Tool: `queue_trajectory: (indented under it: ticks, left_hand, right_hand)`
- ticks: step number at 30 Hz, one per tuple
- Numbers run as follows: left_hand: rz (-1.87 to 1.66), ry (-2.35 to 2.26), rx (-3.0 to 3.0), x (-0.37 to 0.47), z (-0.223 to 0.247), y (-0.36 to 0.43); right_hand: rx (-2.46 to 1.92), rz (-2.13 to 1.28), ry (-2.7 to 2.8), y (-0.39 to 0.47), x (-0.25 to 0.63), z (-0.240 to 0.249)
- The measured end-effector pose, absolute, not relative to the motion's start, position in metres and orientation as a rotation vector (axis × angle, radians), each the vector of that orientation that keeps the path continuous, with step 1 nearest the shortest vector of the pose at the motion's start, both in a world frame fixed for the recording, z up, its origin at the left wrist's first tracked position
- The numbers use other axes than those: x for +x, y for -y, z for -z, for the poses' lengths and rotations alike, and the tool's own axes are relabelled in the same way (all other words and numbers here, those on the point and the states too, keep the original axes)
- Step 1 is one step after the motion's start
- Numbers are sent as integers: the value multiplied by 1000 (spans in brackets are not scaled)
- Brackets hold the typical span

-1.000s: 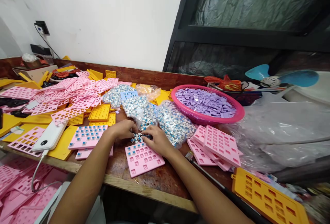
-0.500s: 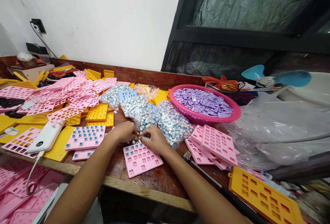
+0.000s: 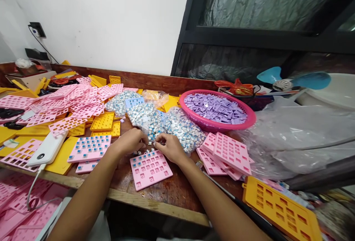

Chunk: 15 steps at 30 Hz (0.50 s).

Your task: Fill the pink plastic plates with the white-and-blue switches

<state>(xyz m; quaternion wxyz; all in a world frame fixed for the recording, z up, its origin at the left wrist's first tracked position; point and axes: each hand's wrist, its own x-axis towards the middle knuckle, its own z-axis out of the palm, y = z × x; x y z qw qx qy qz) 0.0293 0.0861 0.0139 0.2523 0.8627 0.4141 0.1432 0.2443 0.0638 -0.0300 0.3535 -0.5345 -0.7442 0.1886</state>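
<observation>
A pink plate with square holes (image 3: 152,170) lies near the table's front edge, with several blue and white switches in its upper left holes. Just beyond its far edge are loose switches (image 3: 146,152). My left hand (image 3: 133,141) is above them on the left, its fingers curled together; whatever they grip is too small to make out. My right hand (image 3: 168,145) is close by on the right, thumb and forefinger pinched near the loose switches, with any held piece hidden. Plastic bags of switches (image 3: 184,130) lie right behind both hands.
A pink basket of purple pieces (image 3: 253,119) stands behind on the right. Stacked pink plates (image 3: 231,152) and a yellow plate (image 3: 283,207) lie to the right. A switch-filled pink plate (image 3: 90,148) and a white power bank (image 3: 48,148) are on the left.
My hands have drawn slightly apart above the loose switches, uncovering more of them. The whole view has shifted a little.
</observation>
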Motion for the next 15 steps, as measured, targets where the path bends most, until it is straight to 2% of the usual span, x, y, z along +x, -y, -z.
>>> queue_trajectory:
  ticks: [4, 8, 15]
  left_hand:
    - [-588, -1208, 2331, 30, -14, -37]
    - [-567, -1384, 2358, 35, 16, 1]
    - [-764, -1404, 2348, 35, 40, 8]
  right_hand:
    - [-1338, -536, 2021, -53, 258, 20]
    - [-1283, -498, 2272, -47, 264, 15]
    - [-1206, -570, 2307, -51, 266, 20]
